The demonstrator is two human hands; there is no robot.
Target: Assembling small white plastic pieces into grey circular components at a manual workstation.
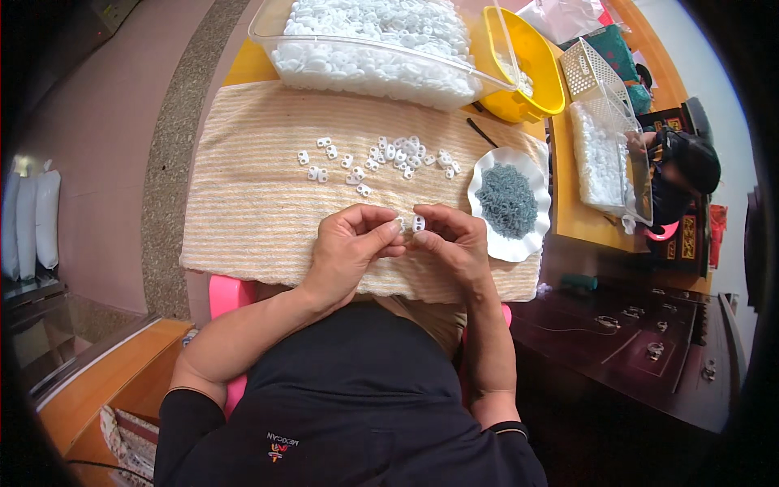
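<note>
My left hand is closed in a pinch on a tiny pale piece too small to name. Facing it, my right hand grips a small white plastic piece with two dark holes between thumb and forefinger. The two pieces are held close together above the striped cloth. Beyond my hands, several matching white two-hole pieces lie in a loose heap, with others scattered to the left. Right of my right hand stands a white scalloped dish of tiny grey-blue parts.
A clear bin full of white plastic parts stands at the far edge, beside a yellow basin. A thin black stick lies near the dish. At right, another person sits by a clear tub of white parts.
</note>
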